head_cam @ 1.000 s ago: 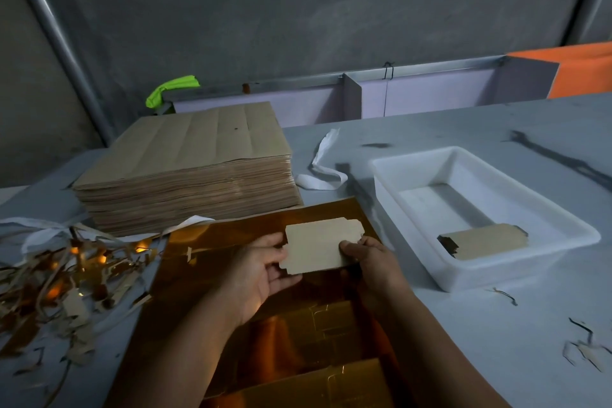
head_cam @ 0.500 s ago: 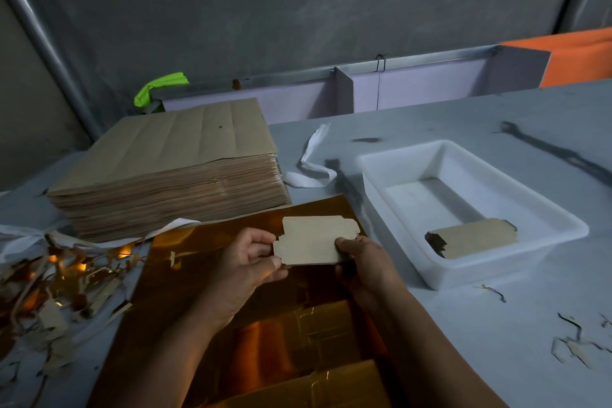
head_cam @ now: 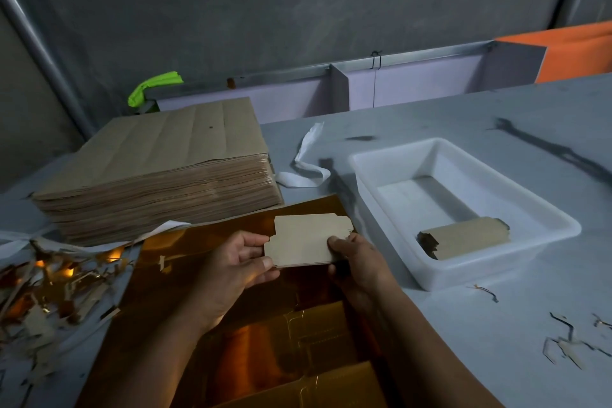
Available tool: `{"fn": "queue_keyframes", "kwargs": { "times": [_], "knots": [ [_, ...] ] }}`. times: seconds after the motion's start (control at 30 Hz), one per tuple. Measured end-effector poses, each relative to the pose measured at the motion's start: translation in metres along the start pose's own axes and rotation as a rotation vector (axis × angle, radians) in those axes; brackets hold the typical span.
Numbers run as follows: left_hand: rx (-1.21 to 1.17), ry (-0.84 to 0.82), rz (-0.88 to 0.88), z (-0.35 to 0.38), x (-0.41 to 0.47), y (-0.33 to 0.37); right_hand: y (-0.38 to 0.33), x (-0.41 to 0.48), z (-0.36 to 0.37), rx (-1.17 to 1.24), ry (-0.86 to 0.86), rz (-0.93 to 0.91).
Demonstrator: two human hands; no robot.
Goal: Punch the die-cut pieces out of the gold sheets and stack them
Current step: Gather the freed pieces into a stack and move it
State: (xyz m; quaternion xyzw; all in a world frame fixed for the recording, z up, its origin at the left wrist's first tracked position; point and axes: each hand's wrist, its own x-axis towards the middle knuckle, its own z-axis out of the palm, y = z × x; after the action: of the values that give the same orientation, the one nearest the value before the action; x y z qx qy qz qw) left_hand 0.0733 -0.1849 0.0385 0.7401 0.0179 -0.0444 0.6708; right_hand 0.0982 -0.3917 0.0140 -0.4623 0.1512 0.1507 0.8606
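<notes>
Both hands hold a small stack of punched die-cut pieces (head_cam: 304, 240), tan side up, above the gold sheet (head_cam: 231, 325) lying on the table. My left hand (head_cam: 231, 262) grips the stack's left end with thumb under and fingers curled. My right hand (head_cam: 356, 262) pinches its right end. The gold sheet shows die-cut outlines near its lower part. A white tray (head_cam: 536, 238) at the right holds a stack of punched pieces (head_cam: 463, 237) lying flat.
A thick pile of tan-backed sheets (head_cam: 159, 169) stands at the back left. Gold and tan scrap strips (head_cam: 49, 295) litter the left edge. A white strap (head_cam: 308, 162) lies behind the sheet. Small scraps (head_cam: 569, 344) lie at the right. A grey wall rises behind.
The held pieces have tilted slightly flatter and shifted a little between my hands. My left thumb has moved under the stack's edge. The camera has shifted slightly.
</notes>
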Motion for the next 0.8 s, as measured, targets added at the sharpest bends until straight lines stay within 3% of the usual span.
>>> {"fn": "queue_keyframes", "kwargs": {
  "times": [0.23,0.57,0.8],
  "knots": [
    [-0.133,-0.023,-0.16,0.0,0.005,0.002,0.007,0.006,0.002,-0.044,-0.026,-0.072],
    [0.095,0.112,-0.157,0.006,0.01,-0.002,0.016,0.011,-0.005,-0.111,-0.084,-0.093],
    [-0.065,0.058,-0.237,0.002,0.011,-0.004,0.013,0.01,-0.005,-0.036,-0.091,-0.094]
  ]
}}
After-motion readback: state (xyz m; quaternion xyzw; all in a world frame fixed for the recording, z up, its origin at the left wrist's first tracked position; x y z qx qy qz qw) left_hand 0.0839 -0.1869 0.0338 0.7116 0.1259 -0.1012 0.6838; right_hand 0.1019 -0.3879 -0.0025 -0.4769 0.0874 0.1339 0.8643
